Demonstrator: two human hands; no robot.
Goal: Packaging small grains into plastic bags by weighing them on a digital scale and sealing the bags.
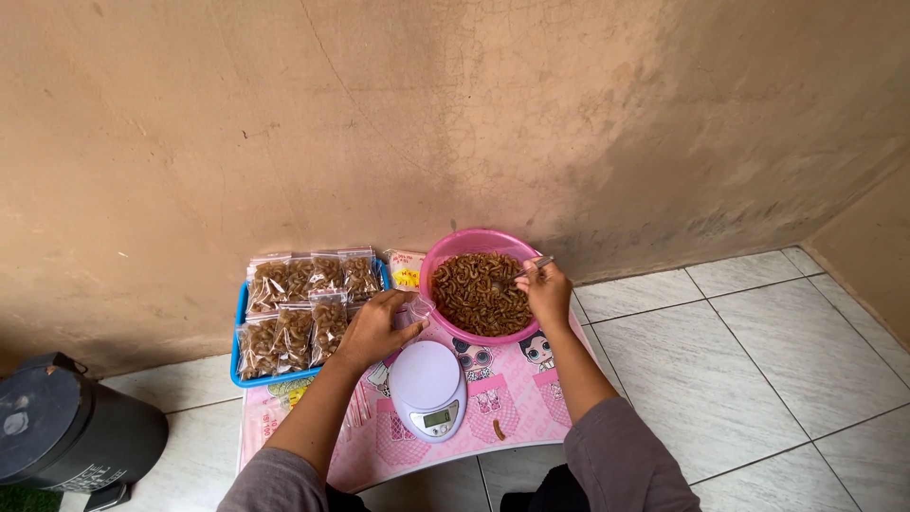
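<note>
Right hand (548,292) closed on a spoon (534,268) at the 3 o'clock rim of the pink bowl (474,240) — bowl full of brown snacks (479,292). Left hand (377,327) pinches a clear bag (418,309) at the bowl's 8 o'clock, just above the scale (427,388). Blue tray (237,341) of filled bags (308,308) at 9 o'clock of the bowl — all on a pink table (531,417). Dark bin (66,431) far left.

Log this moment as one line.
left hand: holds small clear bag | right hand: spoon over pink bowl | scale: bare
</note>
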